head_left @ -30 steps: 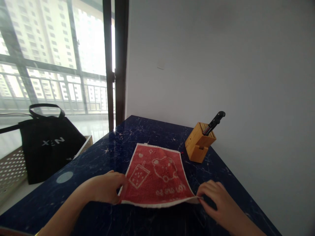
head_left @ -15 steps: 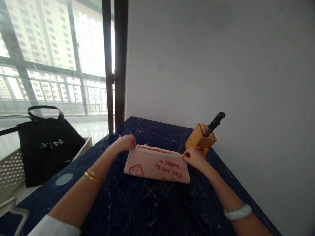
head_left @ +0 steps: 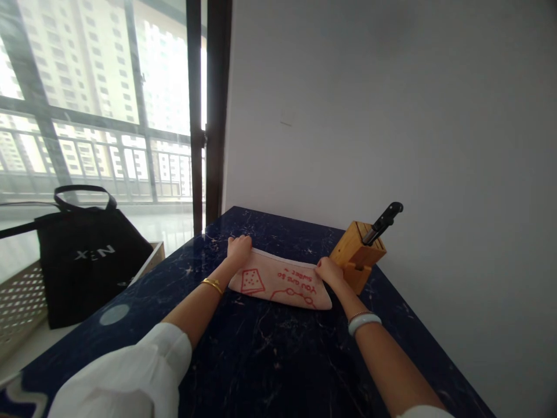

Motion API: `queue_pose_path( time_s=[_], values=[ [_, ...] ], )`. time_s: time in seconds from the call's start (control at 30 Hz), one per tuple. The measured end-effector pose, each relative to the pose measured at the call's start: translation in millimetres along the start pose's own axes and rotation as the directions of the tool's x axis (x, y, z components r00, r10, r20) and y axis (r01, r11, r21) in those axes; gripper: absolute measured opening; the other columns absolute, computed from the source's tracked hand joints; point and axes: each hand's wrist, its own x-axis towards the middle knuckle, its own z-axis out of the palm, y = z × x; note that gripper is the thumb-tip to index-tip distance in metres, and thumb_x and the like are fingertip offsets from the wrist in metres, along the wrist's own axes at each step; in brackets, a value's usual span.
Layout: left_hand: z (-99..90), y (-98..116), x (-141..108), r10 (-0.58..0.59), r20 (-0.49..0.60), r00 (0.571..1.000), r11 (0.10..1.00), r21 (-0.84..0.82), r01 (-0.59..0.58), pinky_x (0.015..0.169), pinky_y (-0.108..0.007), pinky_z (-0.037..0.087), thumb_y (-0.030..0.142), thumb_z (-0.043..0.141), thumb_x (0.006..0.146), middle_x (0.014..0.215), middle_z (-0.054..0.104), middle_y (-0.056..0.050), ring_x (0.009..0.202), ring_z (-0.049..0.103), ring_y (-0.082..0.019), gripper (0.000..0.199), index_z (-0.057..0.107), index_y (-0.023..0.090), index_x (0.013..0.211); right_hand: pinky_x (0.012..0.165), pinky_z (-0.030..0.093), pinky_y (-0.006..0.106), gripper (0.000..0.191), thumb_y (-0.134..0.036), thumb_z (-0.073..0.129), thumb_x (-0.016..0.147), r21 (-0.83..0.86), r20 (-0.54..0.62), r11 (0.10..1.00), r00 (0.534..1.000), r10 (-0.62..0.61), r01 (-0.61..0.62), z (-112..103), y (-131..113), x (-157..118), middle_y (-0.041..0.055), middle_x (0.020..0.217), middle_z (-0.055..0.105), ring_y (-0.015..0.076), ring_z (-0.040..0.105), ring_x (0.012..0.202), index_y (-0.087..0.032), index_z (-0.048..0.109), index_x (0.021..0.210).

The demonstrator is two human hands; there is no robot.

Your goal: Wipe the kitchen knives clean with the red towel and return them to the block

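Observation:
A pale pink fabric pouch (head_left: pixel 278 281) with red writing and red line drawings lies on the dark blue marbled table. Its printed words face away from me, upside down. My left hand (head_left: pixel 239 248) is closed on the pouch's far left corner, a gold bangle on that wrist. At the far right corner, my right hand (head_left: pixel 329 271) pinches the edge, with a pale bangle on the wrist. The top edge between my hands is drawn fairly straight, and the opening does not show.
Just beyond my right hand stands a wooden knife block (head_left: pixel 357 247) holding a black-handled knife (head_left: pixel 385 220). A black tote bag (head_left: pixel 91 267) hangs over a perforated crate (head_left: pixel 21 305) at left. The table (head_left: pixel 278 360) meets a grey wall behind.
The pouch has tipped away from me, so its red-lined opening no longer shows and more of its printed front does. Both hands have reached farther forward, still holding the corners.

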Motion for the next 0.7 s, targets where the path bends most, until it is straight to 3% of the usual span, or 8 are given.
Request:
queue_pose_path(
  time_s=[0.17,0.27,0.4,0.5,0.6,0.7],
  values=[
    [-3.5,-17.7,-8.6,-0.064,-0.064,0.996,0.997,-0.047,0.061,0.087,-0.046,0.038,0.032,0.047,0.084,0.112,0.053,-0.008,0.101,0.051,-0.022,0.031,0.051,0.015,0.109,0.074,0.041,0.029,0.027,-0.027,0.043,0.084,0.016,-0.097,0.999,0.995,-0.035,0.036,-6.5,1.8,-25.0,0.0089,0.101,0.059,0.0187,0.055,0.095,-0.017,0.048,0.109],
    [-12.8,-34.3,-15.8,-0.096,-0.052,0.994,0.993,-0.074,0.092,0.088,-0.046,0.035,0.031,0.046,0.083,0.109,0.058,-0.007,0.103,0.051,-0.023,0.026,0.056,0.017,0.103,0.07,0.04,0.029,0.02,-0.027,0.044,0.081,0.035,-0.073,0.998,0.996,-0.048,0.051,-13.4,12.0,-43.4,0.01,0.094,0.062,0.0222,0.057,0.093,-0.018,0.057,0.093],
    [-17.2,-41.7,-31.5,-0.059,0.03,0.998,0.991,-0.12,0.062,0.082,-0.037,0.038,0.032,0.05,0.075,0.095,0.066,-0.003,0.094,0.057,-0.024,0.02,0.066,0.024,0.084,0.061,0.041,0.026,0.019,-0.031,0.051,0.076,0.112,0.039,0.993,0.999,-0.032,0.028,-18.1,34.3,-61.6,0.0118,0.082,0.064,0.0233,0.06,0.082,-0.015,0.06,0.071],
    [-14.8,-38.9,-44.6,-0.015,0.077,0.997,0.987,-0.157,0.027,0.075,-0.029,0.041,0.031,0.054,0.07,0.087,0.068,-0.002,0.085,0.06,-0.021,0.016,0.067,0.025,0.075,0.045,0.039,0.021,0.028,-0.036,0.048,0.077,0.22,0.196,0.975,0.98,-0.018,-0.026,-14.2,49.9,-72.6,0.0084,0.062,0.062,0.016,0.06,0.053,-0.013,0.06,0.066],
    [-13.5,-36.8,-53.0,-0.01,0.049,0.999,0.981,-0.193,0.019,0.072,-0.024,0.042,0.032,0.05,0.073,0.092,0.067,-0.002,0.087,0.06,-0.019,0.021,0.066,0.025,0.085,0.033,0.033,0.018,0.034,-0.041,0.044,0.08,0.334,0.313,0.939,0.949,-0.022,-0.088,-4.5,57.7,-82.3,0.004,0.055,0.059,0.0093,0.051,0.038,-0.012,0.061,0.071],
    [-12.4,-37.5,-56.5,-0.064,-0.027,0.998,0.975,-0.215,0.057,0.073,-0.025,0.042,0.034,0.039,0.081,0.103,0.064,-0.004,0.092,0.058,-0.019,0.032,0.058,0.024,0.105,0.03,0.028,0.015,0.034,-0.042,0.044,0.08,0.426,0.343,0.897,0.939,-0.038,-0.119,6.9,56.2,-87.1,0.0017,0.056,0.059,0.006,0.046,0.035,-0.013,0.061,0.075]
  ],
)
